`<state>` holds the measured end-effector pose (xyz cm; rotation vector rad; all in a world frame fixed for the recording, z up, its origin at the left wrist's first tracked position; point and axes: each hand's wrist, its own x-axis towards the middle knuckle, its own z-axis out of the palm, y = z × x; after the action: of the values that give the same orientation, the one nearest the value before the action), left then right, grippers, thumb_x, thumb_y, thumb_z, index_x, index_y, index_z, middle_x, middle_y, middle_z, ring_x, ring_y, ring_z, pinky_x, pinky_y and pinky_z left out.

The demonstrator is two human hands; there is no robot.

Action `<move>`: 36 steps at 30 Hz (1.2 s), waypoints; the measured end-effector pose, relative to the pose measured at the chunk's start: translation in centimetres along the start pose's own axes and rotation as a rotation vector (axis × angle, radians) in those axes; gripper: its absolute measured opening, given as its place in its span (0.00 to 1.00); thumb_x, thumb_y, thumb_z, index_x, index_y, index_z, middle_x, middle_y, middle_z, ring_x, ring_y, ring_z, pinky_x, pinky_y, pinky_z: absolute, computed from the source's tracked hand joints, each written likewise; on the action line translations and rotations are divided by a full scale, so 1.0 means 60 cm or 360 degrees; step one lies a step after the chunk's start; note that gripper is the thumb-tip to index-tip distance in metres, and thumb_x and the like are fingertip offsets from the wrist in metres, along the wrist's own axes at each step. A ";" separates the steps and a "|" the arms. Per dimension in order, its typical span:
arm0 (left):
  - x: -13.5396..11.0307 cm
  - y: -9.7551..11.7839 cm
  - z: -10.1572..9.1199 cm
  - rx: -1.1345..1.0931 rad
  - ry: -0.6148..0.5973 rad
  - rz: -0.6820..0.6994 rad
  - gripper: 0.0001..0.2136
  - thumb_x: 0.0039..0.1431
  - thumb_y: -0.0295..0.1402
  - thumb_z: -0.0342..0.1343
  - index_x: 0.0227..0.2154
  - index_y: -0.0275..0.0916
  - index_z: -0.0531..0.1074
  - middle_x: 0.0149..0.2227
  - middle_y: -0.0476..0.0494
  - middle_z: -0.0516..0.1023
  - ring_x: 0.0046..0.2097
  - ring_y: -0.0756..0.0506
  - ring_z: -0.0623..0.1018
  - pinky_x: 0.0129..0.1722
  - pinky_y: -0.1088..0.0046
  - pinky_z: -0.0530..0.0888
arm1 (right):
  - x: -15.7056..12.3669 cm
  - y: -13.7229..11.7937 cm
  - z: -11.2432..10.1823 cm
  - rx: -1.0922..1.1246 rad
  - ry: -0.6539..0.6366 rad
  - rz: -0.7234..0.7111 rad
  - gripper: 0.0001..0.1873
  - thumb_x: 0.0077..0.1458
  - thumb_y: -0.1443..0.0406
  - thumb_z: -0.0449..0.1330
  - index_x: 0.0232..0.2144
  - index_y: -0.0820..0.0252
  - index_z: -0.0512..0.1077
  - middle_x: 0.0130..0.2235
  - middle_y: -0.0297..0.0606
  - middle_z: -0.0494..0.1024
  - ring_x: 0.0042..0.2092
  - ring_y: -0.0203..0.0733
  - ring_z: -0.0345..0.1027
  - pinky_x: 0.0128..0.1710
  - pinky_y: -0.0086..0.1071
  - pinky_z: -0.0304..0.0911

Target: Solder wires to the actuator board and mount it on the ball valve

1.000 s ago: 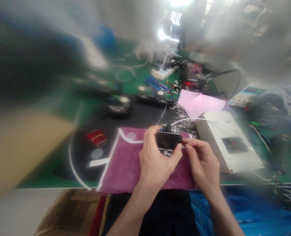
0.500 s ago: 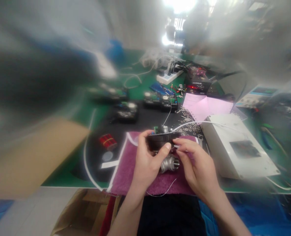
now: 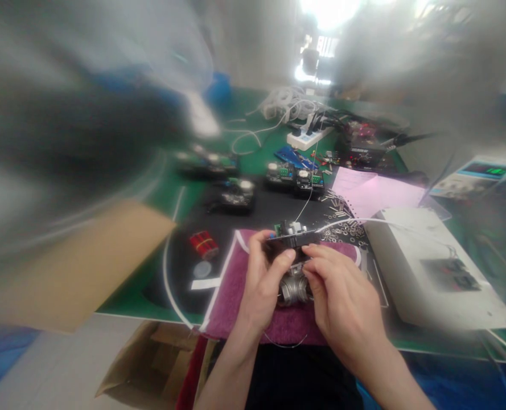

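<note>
My left hand (image 3: 263, 282) is closed around the left side of a black electronic module (image 3: 301, 238), a circuit board with green and white parts on top. The thumb lies below the module and the fingers go behind it. Under the module is a silver metal pipe fitting (image 3: 294, 289), standing over a purple towel (image 3: 231, 290). My right hand (image 3: 342, 290) pinches just beneath the module's right side, by the top of the fitting. Whatever lies between those fingertips is hidden. A white cable (image 3: 350, 222) runs off the module to the right.
A grey-white box (image 3: 410, 285) stands at the right, near loose screws and nuts (image 3: 349, 230) and pink paper (image 3: 372, 188). Similar modules (image 3: 235, 195) sit behind on a black mat. Red bundled parts (image 3: 204, 244) lie left. A power strip (image 3: 308, 138) is at the back.
The view has shifted, so everything sits further right. The module is tipped to show more of its top. My right fingertips have moved in under the module, closer to the metal fitting.
</note>
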<state>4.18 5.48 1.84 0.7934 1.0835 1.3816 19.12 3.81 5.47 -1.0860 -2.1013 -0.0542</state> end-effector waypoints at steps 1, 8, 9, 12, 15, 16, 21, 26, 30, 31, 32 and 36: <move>0.000 0.001 0.001 -0.0020 0.0011 -0.0024 0.18 0.66 0.39 0.64 0.55 0.47 0.67 0.52 0.48 0.76 0.54 0.43 0.77 0.54 0.67 0.72 | 0.001 -0.001 0.000 -0.0015 -0.0005 -0.0002 0.09 0.68 0.75 0.60 0.50 0.66 0.71 0.56 0.50 0.79 0.61 0.46 0.72 0.65 0.41 0.66; -0.002 0.011 0.012 -0.0182 0.0103 -0.0192 0.19 0.63 0.35 0.62 0.56 0.47 0.68 0.50 0.48 0.78 0.50 0.44 0.79 0.49 0.68 0.73 | 0.008 -0.005 0.000 -0.0026 -0.0004 0.0027 0.08 0.69 0.74 0.59 0.48 0.65 0.72 0.54 0.47 0.80 0.58 0.45 0.74 0.63 0.39 0.67; -0.002 0.012 0.014 -0.0226 0.0117 -0.0207 0.19 0.63 0.35 0.62 0.55 0.46 0.68 0.49 0.48 0.79 0.49 0.44 0.79 0.48 0.68 0.74 | 0.008 -0.005 -0.001 -0.0017 -0.0012 0.0028 0.08 0.69 0.75 0.59 0.48 0.65 0.72 0.54 0.47 0.80 0.59 0.45 0.74 0.63 0.39 0.67; 0.002 0.014 0.019 -0.0340 0.0194 -0.0201 0.15 0.62 0.33 0.58 0.52 0.45 0.69 0.44 0.49 0.79 0.43 0.45 0.79 0.42 0.70 0.74 | 0.009 -0.005 0.000 0.0003 -0.0026 0.0042 0.07 0.69 0.75 0.58 0.48 0.65 0.72 0.54 0.46 0.81 0.59 0.43 0.73 0.65 0.37 0.66; 0.006 0.013 0.019 -0.0375 0.0227 -0.0181 0.13 0.62 0.32 0.55 0.49 0.44 0.70 0.42 0.50 0.78 0.41 0.46 0.79 0.38 0.72 0.73 | 0.011 -0.004 0.001 0.0026 -0.0022 0.0065 0.06 0.70 0.74 0.58 0.47 0.64 0.72 0.54 0.45 0.81 0.60 0.41 0.74 0.66 0.36 0.66; 0.006 0.013 0.018 -0.0380 0.0212 -0.0185 0.13 0.61 0.32 0.55 0.49 0.44 0.70 0.42 0.50 0.78 0.41 0.46 0.79 0.38 0.72 0.73 | 0.011 -0.004 0.000 0.0051 -0.0023 0.0078 0.06 0.70 0.73 0.58 0.47 0.63 0.72 0.54 0.45 0.81 0.60 0.41 0.74 0.66 0.36 0.66; 0.009 0.006 0.006 -0.0368 0.0117 -0.0187 0.14 0.64 0.33 0.56 0.51 0.46 0.70 0.47 0.48 0.79 0.42 0.46 0.80 0.43 0.70 0.76 | -0.021 0.001 -0.017 0.0500 0.0010 0.0485 0.08 0.70 0.71 0.59 0.47 0.55 0.73 0.52 0.35 0.83 0.56 0.35 0.77 0.61 0.29 0.71; 0.005 -0.006 0.002 0.0157 0.0050 -0.0008 0.16 0.68 0.37 0.56 0.57 0.47 0.69 0.54 0.44 0.77 0.49 0.42 0.80 0.46 0.65 0.78 | -0.084 0.001 -0.045 0.0777 0.0263 0.1215 0.04 0.69 0.64 0.64 0.46 0.51 0.76 0.40 0.30 0.84 0.40 0.32 0.81 0.43 0.23 0.76; 0.001 -0.011 0.019 0.0748 -0.0091 0.0344 0.16 0.70 0.37 0.57 0.59 0.47 0.69 0.58 0.41 0.73 0.58 0.39 0.76 0.57 0.59 0.76 | -0.103 -0.007 -0.053 0.0797 0.0289 0.1314 0.03 0.68 0.64 0.65 0.44 0.53 0.77 0.38 0.31 0.83 0.37 0.32 0.79 0.41 0.23 0.75; 0.001 -0.011 0.025 0.0890 -0.0138 0.0469 0.16 0.70 0.35 0.57 0.59 0.47 0.70 0.60 0.41 0.71 0.61 0.38 0.75 0.60 0.57 0.74 | -0.102 -0.010 -0.053 0.0817 0.0284 0.1301 0.03 0.68 0.64 0.65 0.44 0.53 0.77 0.39 0.31 0.82 0.37 0.32 0.79 0.41 0.23 0.75; 0.000 -0.010 0.031 0.1010 -0.0174 0.0582 0.16 0.70 0.34 0.56 0.59 0.46 0.70 0.61 0.40 0.70 0.62 0.38 0.73 0.62 0.56 0.73 | -0.100 -0.013 -0.052 0.0841 0.0279 0.1280 0.03 0.68 0.65 0.65 0.44 0.53 0.77 0.39 0.32 0.82 0.37 0.33 0.78 0.41 0.24 0.75; -0.018 0.011 0.038 0.1245 -0.0115 0.0770 0.17 0.71 0.32 0.56 0.61 0.45 0.69 0.63 0.37 0.68 0.66 0.36 0.70 0.67 0.53 0.68 | -0.088 -0.028 -0.050 0.0917 0.0301 0.1156 0.02 0.67 0.67 0.64 0.41 0.56 0.77 0.40 0.36 0.79 0.38 0.36 0.78 0.37 0.27 0.75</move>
<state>6.16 4.85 3.40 1.7492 1.4524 1.2834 21.60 -1.93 4.73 -1.3306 -1.3204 0.7206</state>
